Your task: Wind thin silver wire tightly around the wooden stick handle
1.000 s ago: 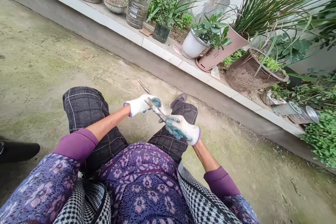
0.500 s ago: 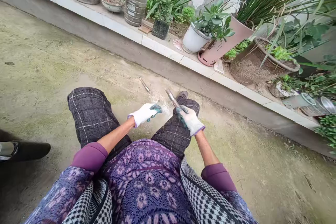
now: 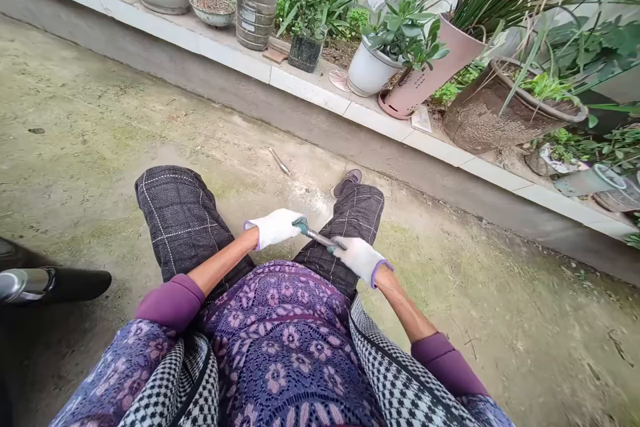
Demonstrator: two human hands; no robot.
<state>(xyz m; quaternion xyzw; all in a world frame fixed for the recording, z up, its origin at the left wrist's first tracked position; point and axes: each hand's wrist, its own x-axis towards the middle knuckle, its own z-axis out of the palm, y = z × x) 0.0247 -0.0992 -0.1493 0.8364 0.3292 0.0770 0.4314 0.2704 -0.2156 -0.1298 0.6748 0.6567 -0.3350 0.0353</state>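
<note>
I sit with my knees apart, both hands in white gloves with green palms. A short grey metal rod (image 3: 316, 236) spans the gap between them above my right thigh. My right hand (image 3: 359, 257) is closed round its right end. My left hand (image 3: 277, 227) is closed too, its fingertips pinching the rod's left end. A second thin metal piece (image 3: 279, 161) lies on the concrete ground ahead of my knees, out of reach of either hand.
A raised tiled ledge (image 3: 310, 93) crosses the view with several potted plants, among them a white pot (image 3: 367, 73) and a tilted pink pot (image 3: 430, 80). A dark object with a shiny end (image 3: 45, 283) lies at the left edge. My right shoe (image 3: 347, 180) rests on the concrete.
A second ago both hands held the rod; then the right hand alone lifted it upright. Now it is lowered and level, and the left hand has taken its end again.
</note>
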